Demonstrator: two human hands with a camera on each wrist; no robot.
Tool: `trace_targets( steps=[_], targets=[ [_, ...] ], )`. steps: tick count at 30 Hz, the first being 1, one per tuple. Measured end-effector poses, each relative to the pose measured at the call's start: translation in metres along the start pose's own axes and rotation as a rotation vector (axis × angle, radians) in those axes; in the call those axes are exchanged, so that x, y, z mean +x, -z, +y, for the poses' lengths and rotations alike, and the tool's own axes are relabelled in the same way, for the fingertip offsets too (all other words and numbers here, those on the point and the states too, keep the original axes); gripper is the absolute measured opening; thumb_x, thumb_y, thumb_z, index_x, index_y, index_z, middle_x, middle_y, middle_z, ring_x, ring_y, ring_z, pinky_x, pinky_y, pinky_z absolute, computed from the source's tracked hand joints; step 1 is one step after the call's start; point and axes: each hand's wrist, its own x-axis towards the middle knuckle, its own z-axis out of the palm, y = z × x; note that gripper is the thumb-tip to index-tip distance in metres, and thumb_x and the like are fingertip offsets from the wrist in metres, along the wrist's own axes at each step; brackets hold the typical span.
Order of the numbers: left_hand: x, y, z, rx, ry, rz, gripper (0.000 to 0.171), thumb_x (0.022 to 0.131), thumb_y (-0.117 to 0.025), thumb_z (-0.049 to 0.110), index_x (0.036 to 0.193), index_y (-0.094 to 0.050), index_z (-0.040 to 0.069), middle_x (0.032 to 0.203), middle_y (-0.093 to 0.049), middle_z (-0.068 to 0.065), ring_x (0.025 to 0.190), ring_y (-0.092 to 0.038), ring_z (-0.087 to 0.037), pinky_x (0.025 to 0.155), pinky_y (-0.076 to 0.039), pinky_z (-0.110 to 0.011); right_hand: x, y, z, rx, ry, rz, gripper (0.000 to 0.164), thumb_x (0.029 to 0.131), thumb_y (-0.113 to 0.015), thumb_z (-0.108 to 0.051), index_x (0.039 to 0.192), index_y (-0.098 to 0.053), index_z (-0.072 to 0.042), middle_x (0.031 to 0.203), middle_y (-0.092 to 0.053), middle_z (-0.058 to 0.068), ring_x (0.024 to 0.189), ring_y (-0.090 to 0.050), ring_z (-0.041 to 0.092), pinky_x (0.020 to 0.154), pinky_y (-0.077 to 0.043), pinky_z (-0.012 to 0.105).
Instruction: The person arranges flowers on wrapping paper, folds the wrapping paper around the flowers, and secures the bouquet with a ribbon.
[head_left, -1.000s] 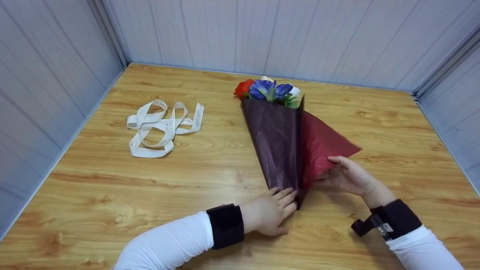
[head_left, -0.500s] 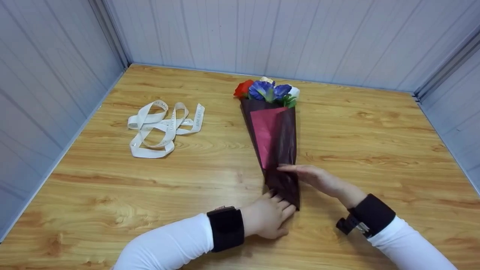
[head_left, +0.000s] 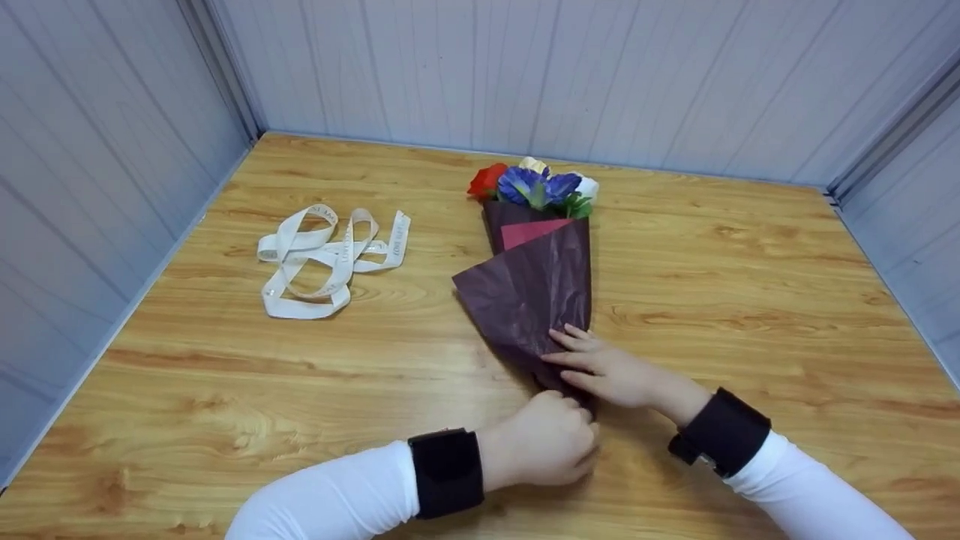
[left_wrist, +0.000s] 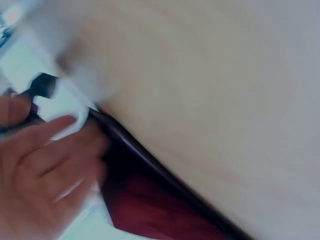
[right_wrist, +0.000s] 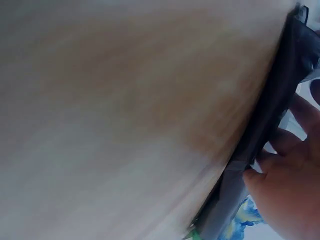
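Observation:
A bouquet of artificial flowers lies on the table, with a red bloom (head_left: 489, 181), a blue bloom (head_left: 532, 187) and pale ones at its top. Dark purple wrapping paper (head_left: 532, 289) encloses the stems, and its loose corner sticks out to the left. A strip of its red inner side (head_left: 529, 232) shows below the blooms. At the narrow lower end, my left hand (head_left: 550, 441) grips the paper with curled fingers. My right hand (head_left: 611, 371) rests on the lower right of the wrap, fingers spread; in the right wrist view its fingers lie along the dark paper (right_wrist: 265, 105).
White printed ribbon (head_left: 341, 255) lies in loose loops on the wooden table (head_left: 750, 300), left of the bouquet. Pale panelled walls (head_left: 525, 75) stand behind the table and along both sides.
My right hand has brought the paper's right flap leftward over the front, covering most of the red side, then settled on it. My left hand has gone from pressing flat to curled fingers.

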Motion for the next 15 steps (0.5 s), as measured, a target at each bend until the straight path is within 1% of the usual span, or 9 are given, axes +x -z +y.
trace_targets(
  steps=[1,2,3,4,6,8,10,12,15],
  targets=[
    [0.001,0.0,0.0,0.006,0.001,0.066,0.024,0.09,-0.053,0.039,0.086,-0.067,0.019,0.087,-0.065,0.005,0.083,-0.06,-0.011,0.071,-0.047,-0.025,0.001,0.001,-0.001,0.003,-0.011,0.0,0.04,0.102,-0.041,-0.023,0.135,-0.051,-0.003,0.15,-0.029,0.025,0.14,-0.016,0.047,0.11,-0.015,0.062],
    [0.003,-0.001,0.0,0.011,0.003,0.093,0.025,0.09,-0.053,0.039,0.088,-0.067,0.019,0.088,-0.064,0.005,0.084,-0.059,-0.011,0.073,-0.047,-0.025,0.001,0.002,-0.002,0.014,-0.025,0.0,0.041,0.102,-0.039,-0.024,0.136,-0.05,-0.002,0.15,-0.029,0.025,0.14,-0.016,0.046,0.11,-0.014,0.061],
    [0.004,-0.001,-0.001,0.022,0.007,0.082,0.029,0.092,-0.051,0.04,0.094,-0.067,0.016,0.095,-0.064,0.004,0.091,-0.059,-0.012,0.079,-0.047,-0.025,0.002,0.003,-0.003,0.033,-0.047,0.0,0.042,0.103,-0.037,-0.025,0.136,-0.049,-0.002,0.15,-0.029,0.023,0.141,-0.016,0.045,0.111,-0.014,0.061],
    [0.006,-0.002,-0.001,0.026,0.017,0.03,0.036,0.094,-0.049,0.042,0.104,-0.067,0.013,0.106,-0.063,0.001,0.101,-0.057,-0.013,0.087,-0.045,-0.026,0.002,0.005,-0.004,0.059,-0.069,0.002,0.043,0.103,-0.035,-0.026,0.137,-0.048,-0.002,0.15,-0.03,0.022,0.141,-0.016,0.045,0.111,-0.013,0.061],
    [0.009,-0.003,-0.002,0.032,0.049,-0.142,0.052,0.096,-0.042,0.049,0.127,-0.057,0.011,0.132,-0.054,-0.003,0.124,-0.047,-0.017,0.101,-0.038,-0.029,0.003,0.008,-0.006,0.098,-0.105,0.005,0.045,0.104,-0.032,-0.028,0.139,-0.045,-0.003,0.151,-0.03,0.021,0.141,-0.016,0.044,0.111,-0.013,0.061],
    [0.011,-0.005,-0.001,0.024,0.08,-0.327,0.065,0.096,-0.035,0.057,0.145,-0.038,0.013,0.152,-0.034,-0.001,0.141,-0.028,-0.016,0.112,-0.026,-0.031,0.004,0.01,-0.009,0.144,-0.14,0.009,0.048,0.105,-0.029,-0.031,0.141,-0.044,-0.004,0.151,-0.029,0.02,0.142,-0.017,0.042,0.112,-0.014,0.059],
    [0.011,-0.006,0.001,0.014,0.122,-0.462,0.074,0.094,-0.03,0.063,0.152,-0.021,0.018,0.159,-0.015,0.002,0.146,-0.012,-0.014,0.116,-0.018,-0.032,0.005,0.012,-0.009,0.195,-0.152,0.036,0.048,0.105,-0.028,-0.031,0.141,-0.043,-0.003,0.152,-0.028,0.021,0.141,-0.019,0.041,0.112,-0.015,0.058],
    [0.011,-0.005,0.002,-0.014,0.149,-0.533,0.078,0.092,-0.029,0.067,0.153,-0.012,0.022,0.16,-0.006,0.004,0.147,-0.005,-0.014,0.117,-0.014,-0.032,0.005,0.013,-0.008,0.216,-0.156,0.088,0.046,0.105,-0.03,-0.029,0.139,-0.045,-0.002,0.152,-0.027,0.022,0.141,-0.02,0.042,0.112,-0.016,0.058],
    [0.009,-0.003,0.002,-0.065,0.156,-0.593,0.081,0.09,-0.029,0.07,0.153,-0.004,0.025,0.16,0.003,0.004,0.147,0.002,-0.014,0.118,-0.01,-0.031,0.002,0.013,-0.003,0.196,-0.163,0.178,0.041,0.103,-0.037,-0.02,0.136,-0.046,0.002,0.152,-0.026,0.024,0.139,-0.021,0.044,0.111,-0.018,0.059]
  ],
)
